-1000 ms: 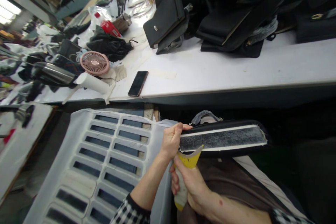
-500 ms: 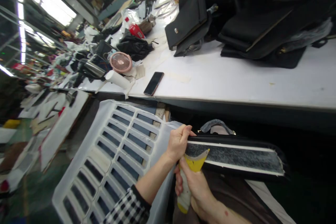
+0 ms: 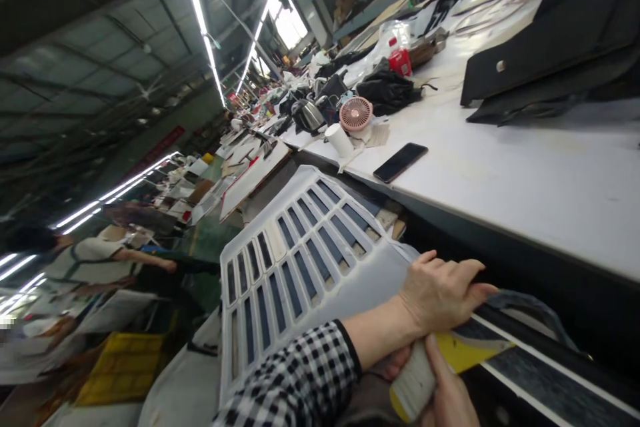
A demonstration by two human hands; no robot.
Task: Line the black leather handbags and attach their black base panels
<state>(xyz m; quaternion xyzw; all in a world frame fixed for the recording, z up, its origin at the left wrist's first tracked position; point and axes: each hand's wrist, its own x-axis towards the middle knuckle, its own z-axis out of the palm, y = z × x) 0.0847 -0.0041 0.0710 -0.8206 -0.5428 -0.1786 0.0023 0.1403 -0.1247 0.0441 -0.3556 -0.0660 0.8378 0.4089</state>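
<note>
My left hand (image 3: 443,287), at the end of a checked sleeve, is closed over the near end of a black handbag (image 3: 537,357). Its fingertips are partly hidden. Two white strips run along the bag's dark, long face, and a wrapped handle (image 3: 543,313) arches at its far side. Just below, my right hand (image 3: 450,387) is wrapped around the grey handle of a yellow-and-grey hand tool (image 3: 467,352). The tool's yellow head, tapering to a point, lies over the bag's strip-lined face. My left wrist covers part of the tool.
A grey slatted plastic crate (image 3: 295,273) stands left of my hands. On the white table (image 3: 530,193) lie a phone (image 3: 401,161), a pink fan (image 3: 356,113), a white roll (image 3: 339,140) and a black leather bag (image 3: 545,57). A co-worker (image 3: 95,260) is at far left, near a yellow crate (image 3: 120,367).
The view has swung left, so hands, bag and table appear further right, and a co-worker shows. My left hand's fingers are more extended over the bag's end. The tool stays in my right hand.
</note>
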